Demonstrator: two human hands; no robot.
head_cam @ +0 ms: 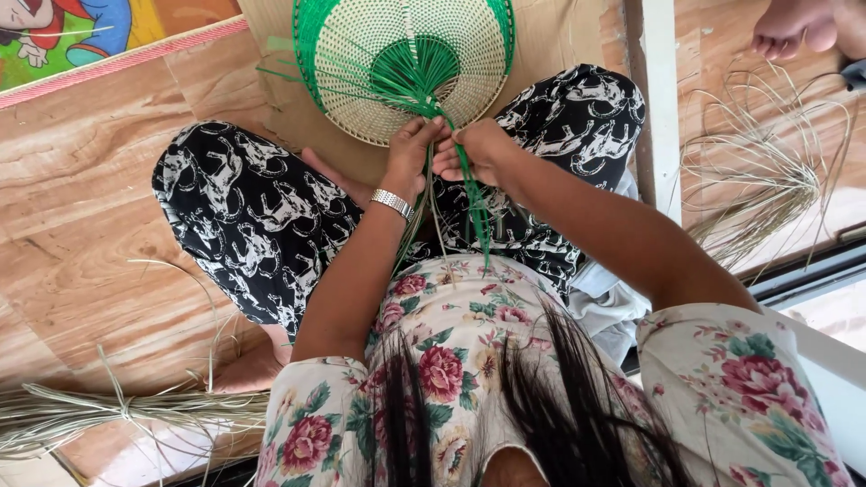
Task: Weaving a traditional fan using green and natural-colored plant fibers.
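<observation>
A round woven fan point(406, 63) of pale cane with a green rim and green centre lies on my lap, tipped away from me. Loose green strands point(474, 203) trail from its base toward my body. My left hand point(411, 149), with a silver watch on the wrist, grips the fan's base where the strands gather. My right hand point(474, 151) pinches the same bundle of green strands right beside it. Both hands touch each other at the fan's lower edge.
I sit cross-legged on a wood-pattern floor point(81, 207). A tied bundle of pale cane strips point(117, 410) lies at the lower left. More loose cane point(767, 171) lies at the right. Another person's bare foot point(798, 27) shows at the top right. A colourful mat point(81, 32) is top left.
</observation>
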